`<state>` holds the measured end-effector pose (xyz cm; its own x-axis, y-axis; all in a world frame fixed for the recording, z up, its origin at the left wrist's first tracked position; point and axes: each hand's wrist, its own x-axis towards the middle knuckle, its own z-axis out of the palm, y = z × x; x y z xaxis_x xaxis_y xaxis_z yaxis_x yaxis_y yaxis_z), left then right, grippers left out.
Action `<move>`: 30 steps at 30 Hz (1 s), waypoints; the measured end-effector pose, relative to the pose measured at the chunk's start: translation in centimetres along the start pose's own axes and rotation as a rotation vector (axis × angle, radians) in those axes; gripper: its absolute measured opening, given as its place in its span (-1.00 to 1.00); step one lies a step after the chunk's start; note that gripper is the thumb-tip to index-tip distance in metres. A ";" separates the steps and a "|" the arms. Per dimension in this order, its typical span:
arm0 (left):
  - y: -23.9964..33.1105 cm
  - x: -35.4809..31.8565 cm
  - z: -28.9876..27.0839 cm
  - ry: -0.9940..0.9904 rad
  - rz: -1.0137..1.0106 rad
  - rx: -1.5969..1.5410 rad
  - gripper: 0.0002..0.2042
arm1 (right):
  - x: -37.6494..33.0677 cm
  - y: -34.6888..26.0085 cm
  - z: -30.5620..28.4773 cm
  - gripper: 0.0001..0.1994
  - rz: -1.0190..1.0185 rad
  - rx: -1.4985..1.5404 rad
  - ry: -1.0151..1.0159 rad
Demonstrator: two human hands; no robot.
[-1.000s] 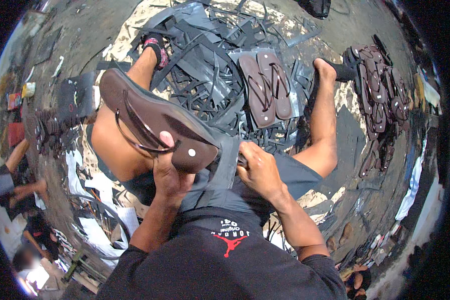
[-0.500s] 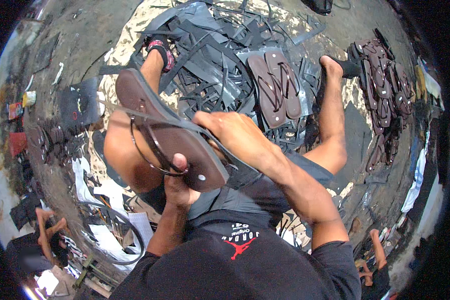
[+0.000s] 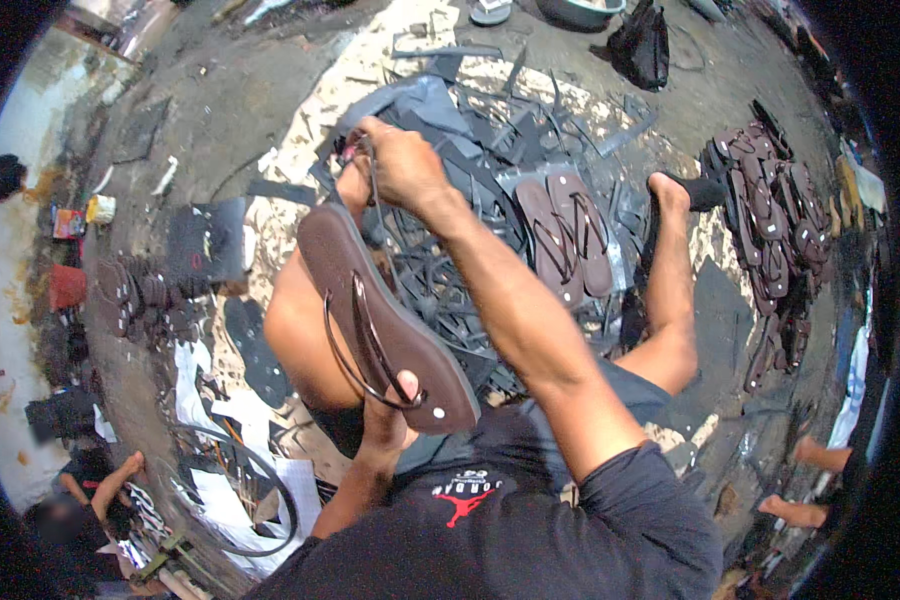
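Down on the littered floor (image 3: 220, 120), the seated person holds a long brown rubber flip-flop sole (image 3: 385, 320) tilted above the left knee. Left hand (image 3: 390, 420) has its grip pinched on the heel end, thumb on top. Right hand (image 3: 405, 165) is raised, grip pressed together around the thin dark strap (image 3: 375, 230).
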<state>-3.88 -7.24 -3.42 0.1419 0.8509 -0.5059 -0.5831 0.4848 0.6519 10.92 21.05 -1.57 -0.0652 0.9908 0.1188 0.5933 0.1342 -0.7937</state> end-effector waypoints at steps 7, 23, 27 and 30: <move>7.3 1.0 3.1 -0.392 0.267 0.659 -0.44 | -12.4 -4.4 -8.1 -0.56 0.103 0.575 -0.280; 10.6 0.7 7.6 -0.137 0.129 0.606 -0.47 | -25.1 1.0 -5.7 -0.50 -0.150 -0.005 -0.036; 11.9 0.8 6.6 -0.291 -0.066 0.560 -0.52 | -21.0 -2.1 -8.5 -0.52 -0.213 -0.075 -0.222; 11.9 1.1 6.2 -0.302 -0.130 0.585 -0.53 | -18.6 -3.5 -11.0 -0.65 -0.250 -0.119 -0.454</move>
<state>-5.74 0.72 7.28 0.4490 0.7562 -0.4761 -0.0289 0.5448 0.8381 18.90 1.93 5.58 -0.5412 0.8409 0.0048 0.6004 0.3904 -0.6979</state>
